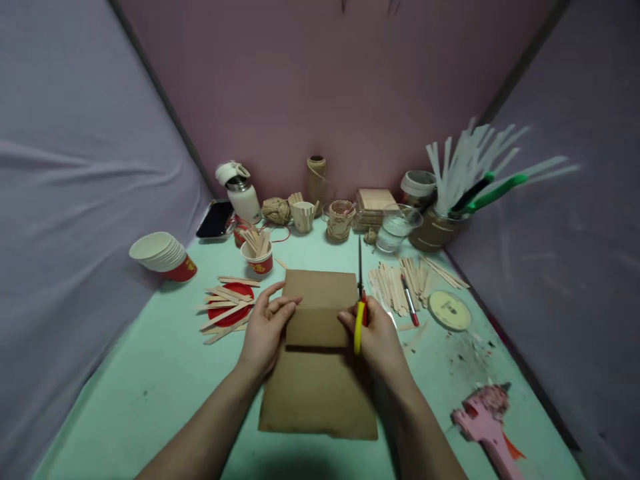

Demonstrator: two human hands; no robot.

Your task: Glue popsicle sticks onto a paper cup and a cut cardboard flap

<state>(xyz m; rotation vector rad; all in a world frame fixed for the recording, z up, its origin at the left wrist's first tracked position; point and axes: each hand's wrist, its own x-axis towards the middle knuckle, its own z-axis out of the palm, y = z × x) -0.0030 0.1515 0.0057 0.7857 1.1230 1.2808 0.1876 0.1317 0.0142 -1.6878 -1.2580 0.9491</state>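
A smaller brown cardboard piece [320, 293] is held up over a larger cardboard sheet [320, 397] lying on the table. My left hand [264, 328] grips the small piece by its left edge, thumb on top and fingers behind. At the right edge, my right hand [379, 337] has its thumb on the cardboard. That same hand also holds scissors [359, 327] with red and yellow handles, their blades pointing away from me. Whether the blades are parted is hard to make out.
Left are stacked paper cups [163, 257], a red lid with wooden sticks [230, 303] and a cup of sticks [257, 257]. Right are craft sticks [390, 287], a marker [410, 300], a round yellowish disc [450, 311] and a pink glue gun [487, 427]. A water cup [395, 230] stands behind.
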